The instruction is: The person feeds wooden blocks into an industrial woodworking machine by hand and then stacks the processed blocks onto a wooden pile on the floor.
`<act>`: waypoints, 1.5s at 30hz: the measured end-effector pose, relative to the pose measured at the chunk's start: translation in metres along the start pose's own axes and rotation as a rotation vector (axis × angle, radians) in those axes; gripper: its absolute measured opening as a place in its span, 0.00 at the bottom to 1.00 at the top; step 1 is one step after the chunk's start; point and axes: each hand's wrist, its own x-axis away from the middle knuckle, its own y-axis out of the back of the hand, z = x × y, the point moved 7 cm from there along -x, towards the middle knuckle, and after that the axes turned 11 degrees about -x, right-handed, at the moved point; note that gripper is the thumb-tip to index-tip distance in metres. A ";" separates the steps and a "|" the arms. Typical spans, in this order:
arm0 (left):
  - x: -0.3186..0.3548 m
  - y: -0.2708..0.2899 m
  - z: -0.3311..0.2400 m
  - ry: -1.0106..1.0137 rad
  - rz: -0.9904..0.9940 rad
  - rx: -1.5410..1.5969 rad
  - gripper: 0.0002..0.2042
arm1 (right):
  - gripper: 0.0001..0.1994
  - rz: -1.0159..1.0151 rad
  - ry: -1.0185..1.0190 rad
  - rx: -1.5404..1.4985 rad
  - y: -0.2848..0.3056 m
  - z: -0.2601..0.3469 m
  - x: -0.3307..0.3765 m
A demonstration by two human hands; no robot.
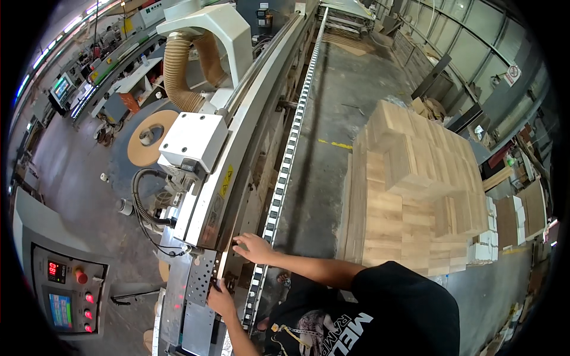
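Observation:
My right hand (253, 248) reaches in from the right, its fingers stretched out and slightly curved over the side of a long edge-banding machine (196, 216). Closer to me, my left hand (221, 301) rests at the edge of the machine's metal infeed plate (202, 279), which is dotted with holes; its fingers are a little apart. A narrow light wood-coloured strip (222, 261) runs along the machine between my hands. Whether either hand grips it is hidden. A white box-shaped cover (193, 139) stands on the machine beyond my hands.
Alongside the machine runs a roller track (285, 166). Stacked wood-grain boards (409, 202) rise on the right. At the lower left is a control panel (65, 291) with lit buttons and a screen. A round tan reel (145, 137) and ribbed hoses (178, 71) are on the machine's far side.

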 end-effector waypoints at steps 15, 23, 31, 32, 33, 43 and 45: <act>0.234 0.089 0.419 1.173 -0.064 -0.373 0.61 | 0.08 -0.080 0.222 0.230 -0.012 0.016 0.014; 0.236 0.072 0.437 0.976 -0.065 -0.172 0.67 | 0.11 -0.048 0.217 0.271 -0.019 0.011 0.016; 0.245 0.087 0.433 1.052 -0.155 -0.073 0.67 | 0.11 -0.016 0.187 0.290 -0.023 0.015 0.016; 0.243 0.091 0.432 1.045 -0.196 -0.070 0.66 | 0.11 -0.011 0.165 0.287 -0.021 0.012 0.015; 0.237 0.095 0.428 1.031 -0.205 -0.083 0.66 | 0.11 -0.025 0.154 0.298 -0.017 0.012 0.015; 0.246 0.090 0.345 0.652 -0.276 -0.123 0.62 | 0.10 -0.046 0.134 0.331 -0.020 0.013 0.012; 0.238 0.087 0.343 0.679 -0.303 -0.025 0.62 | 0.10 -0.038 0.138 0.318 -0.021 0.018 0.012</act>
